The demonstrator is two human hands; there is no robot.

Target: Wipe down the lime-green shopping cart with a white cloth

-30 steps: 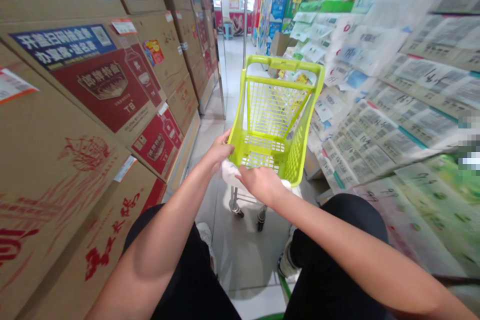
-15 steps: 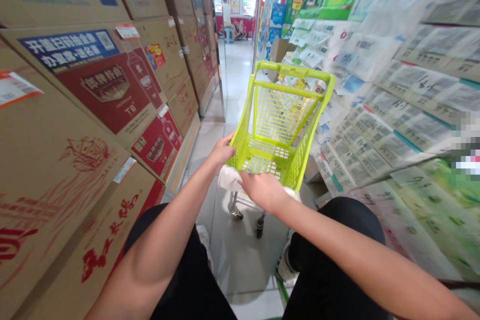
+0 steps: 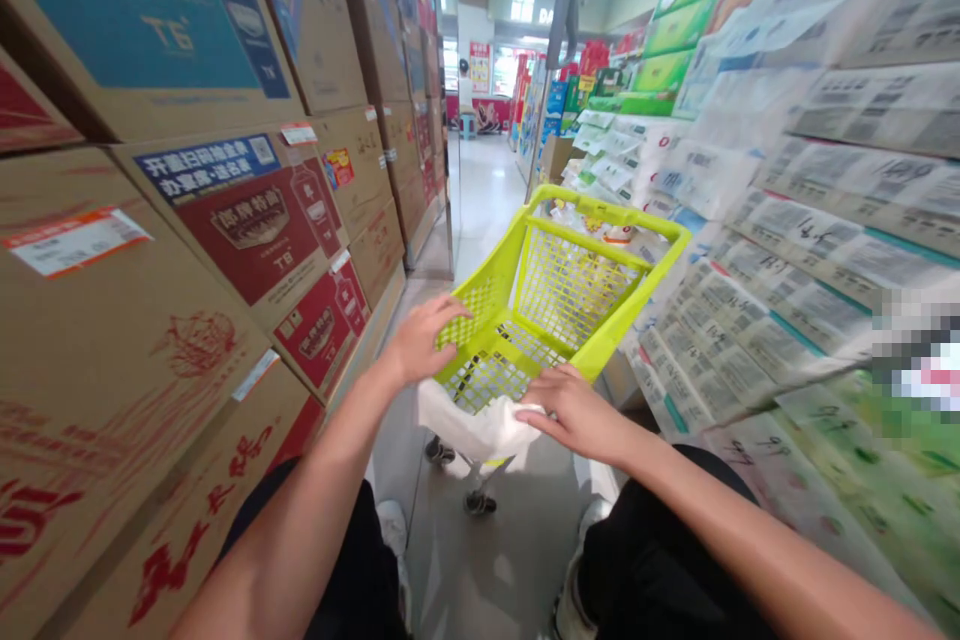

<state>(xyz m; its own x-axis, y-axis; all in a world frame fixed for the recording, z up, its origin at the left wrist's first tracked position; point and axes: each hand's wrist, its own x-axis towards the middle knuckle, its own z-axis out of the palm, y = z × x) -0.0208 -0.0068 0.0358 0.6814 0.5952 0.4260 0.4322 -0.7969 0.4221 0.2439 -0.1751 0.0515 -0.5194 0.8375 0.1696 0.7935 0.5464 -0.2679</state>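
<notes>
A lime-green shopping cart (image 3: 512, 328) with a mesh basket stands between my knees, turned at an angle on its small wheels. A white cloth (image 3: 472, 428) is draped over its near edge. My right hand (image 3: 574, 410) is closed on the right end of the cloth, thumb and fingers pinching it against the basket rim. At the near left corner of the basket is my left hand (image 3: 426, 340), its thumb and fingers apart. Whether it touches the rim there is hard to make out. Inside the basket only the bare green mesh shows.
Tall stacks of cardboard boxes (image 3: 251, 230) line the left side. Stacked tissue packs (image 3: 806, 250) rise close on the right. A grey post (image 3: 553, 70) stands ahead beside the tiled aisle (image 3: 487, 175). Far off, a person (image 3: 465, 90) sits on a blue stool.
My right hand has moved right along the near edge, spreading the cloth. The cart has swivelled, its near end shifting left. My left hand has loosened at the left side. The view has tipped up.
</notes>
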